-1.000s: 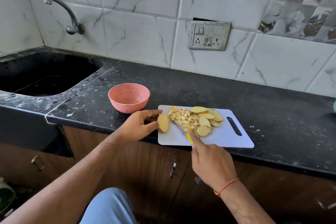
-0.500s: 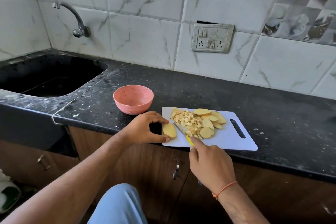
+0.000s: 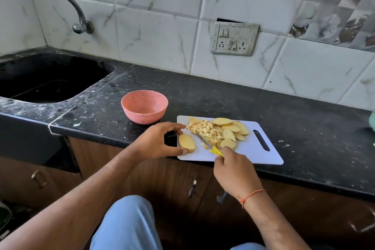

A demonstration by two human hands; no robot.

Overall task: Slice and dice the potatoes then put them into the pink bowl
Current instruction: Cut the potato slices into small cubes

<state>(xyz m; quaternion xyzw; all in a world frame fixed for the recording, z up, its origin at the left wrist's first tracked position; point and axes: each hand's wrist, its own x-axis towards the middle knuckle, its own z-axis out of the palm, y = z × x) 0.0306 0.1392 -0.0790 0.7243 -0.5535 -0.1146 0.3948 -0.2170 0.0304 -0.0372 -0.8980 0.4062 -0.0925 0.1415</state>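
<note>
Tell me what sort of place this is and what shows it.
Most likely a home kitchen. A dark stone counter has a sink sunk into it, with a tap on the tiled wall above. Potato slices lie on a white cutting board beside a pink bowl.

We are in a home kitchen: a black speckled stone counter (image 3: 233,95) runs along a wall of white marbled tiles (image 3: 154,32), with a dark sink (image 3: 46,79) sunk into its left end under a curved metal tap (image 3: 75,10). A switch and socket plate (image 3: 234,38) sits in the wall, some tiles (image 3: 341,6) at the right carry cup pictures, and wooden cabinet doors (image 3: 168,178) with metal handles stand below. On the counter we see a white cutting board (image 3: 253,152) with cut potato (image 3: 219,132) and a pink bowl (image 3: 144,106).
</note>
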